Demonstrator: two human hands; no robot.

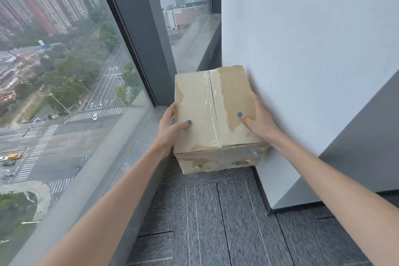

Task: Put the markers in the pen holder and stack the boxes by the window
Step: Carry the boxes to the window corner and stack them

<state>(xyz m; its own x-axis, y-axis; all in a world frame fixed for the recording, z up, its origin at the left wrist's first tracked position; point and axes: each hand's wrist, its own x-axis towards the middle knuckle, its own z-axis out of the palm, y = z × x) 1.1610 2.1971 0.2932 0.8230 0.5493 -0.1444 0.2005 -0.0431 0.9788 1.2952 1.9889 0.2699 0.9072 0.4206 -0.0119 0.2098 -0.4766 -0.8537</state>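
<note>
Beside the window (pixel 64 71), both hands clamp a box (pixel 207 110), its base hidden.

A tall floor-to-ceiling glass window (pixel 64 71) fills the side left of the left hand (pixel 168 127), with a smooth grey stone sill (pixel 138 149) just beside that hand. A dark grey metal window post (pixel 133 28) rises beyond it. A plain white painted wall (pixel 302 49) stands just right of the right hand (pixel 259 119). Striped grey carpet tiles (pixel 216 222) cover the floor below both. The daylight is soft and hazy.

Box (pixel 212 114) on carpet (pixel 216 222), between window (pixel 64 71) left, wall (pixel 302 49) right.
</note>
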